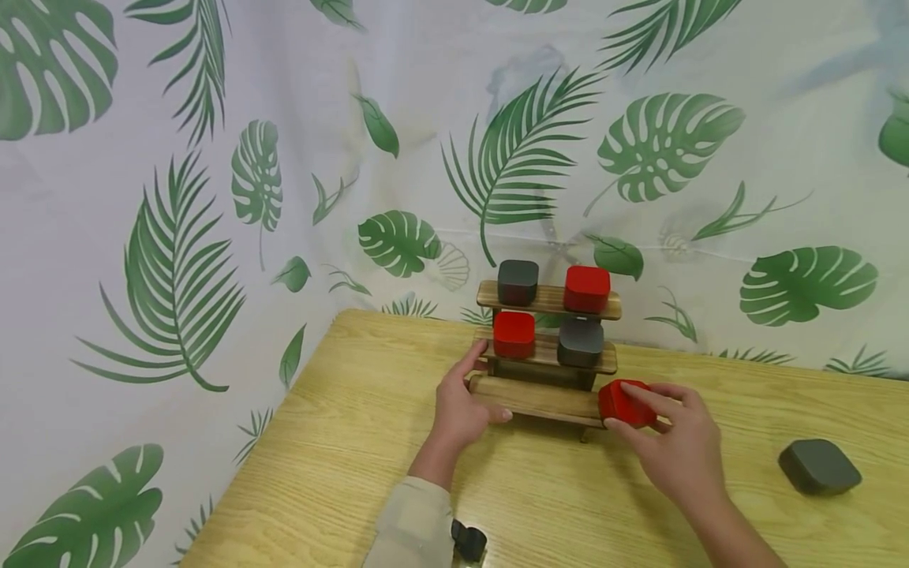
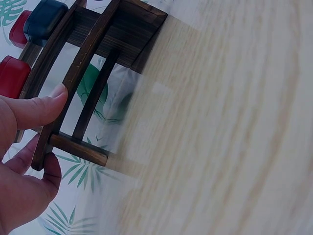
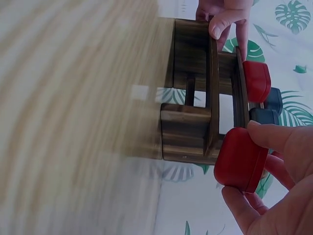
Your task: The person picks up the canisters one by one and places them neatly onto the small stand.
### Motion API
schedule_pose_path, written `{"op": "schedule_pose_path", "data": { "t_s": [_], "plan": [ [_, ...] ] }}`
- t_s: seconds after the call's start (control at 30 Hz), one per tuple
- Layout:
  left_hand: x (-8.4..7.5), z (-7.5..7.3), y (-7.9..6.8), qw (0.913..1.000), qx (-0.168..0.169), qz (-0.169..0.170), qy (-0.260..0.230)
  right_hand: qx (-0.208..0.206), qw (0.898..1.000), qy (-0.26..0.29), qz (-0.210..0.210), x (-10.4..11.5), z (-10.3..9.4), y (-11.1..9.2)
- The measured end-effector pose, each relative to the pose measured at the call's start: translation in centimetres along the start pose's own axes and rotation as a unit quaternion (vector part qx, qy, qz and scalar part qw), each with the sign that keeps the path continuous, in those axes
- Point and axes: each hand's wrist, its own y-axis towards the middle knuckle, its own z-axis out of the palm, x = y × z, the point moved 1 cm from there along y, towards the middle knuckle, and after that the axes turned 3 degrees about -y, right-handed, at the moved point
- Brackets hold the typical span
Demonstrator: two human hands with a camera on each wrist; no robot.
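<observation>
A three-tier wooden rack (image 1: 537, 397) stands on the table near the patterned cloth. My left hand (image 1: 461, 406) grips the left end of its lowest tier, thumb in front, as the left wrist view (image 2: 29, 147) confirms. My right hand (image 1: 682, 442) holds a red rounded-square box (image 1: 628, 403) between thumb and fingers, tilted at the right end of that tier. On the top tier sit a dark grey box (image 1: 518, 282) at left and a red box (image 1: 587, 289) at right. The middle tier bears a red box (image 1: 514, 334) at left and a dark grey box (image 1: 581, 342) at right.
Another dark grey box (image 1: 820, 467) lies on the wooden table (image 1: 305, 465), right of my right hand. A small black object (image 1: 469, 541) is beside my left sleeve. Leaf-printed cloth (image 1: 298, 71) hangs behind the table and along its left side.
</observation>
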Motion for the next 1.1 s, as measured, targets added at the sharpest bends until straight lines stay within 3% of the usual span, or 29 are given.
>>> {"op": "schedule_pose_path", "data": {
  "t_s": [0.5, 0.77, 1.1],
  "plan": [
    [-0.1, 0.0, 0.1, 1.0, 0.0, 0.003, -0.004, 0.013, 1.0, 0.012, 0.015, 1.1, 1.0, 0.0],
    [-0.1, -0.1, -0.1, 1.0, 0.0, 0.005, -0.008, 0.001, 1.0, 0.027, -0.006, 1.6, 1.5, 0.0],
    [-0.2, -0.1, -0.1, 1.0, 0.002, -0.002, -0.006, 0.016, 0.999, 0.038, -0.012, 2.3, 2.6, 0.0]
  ]
}}
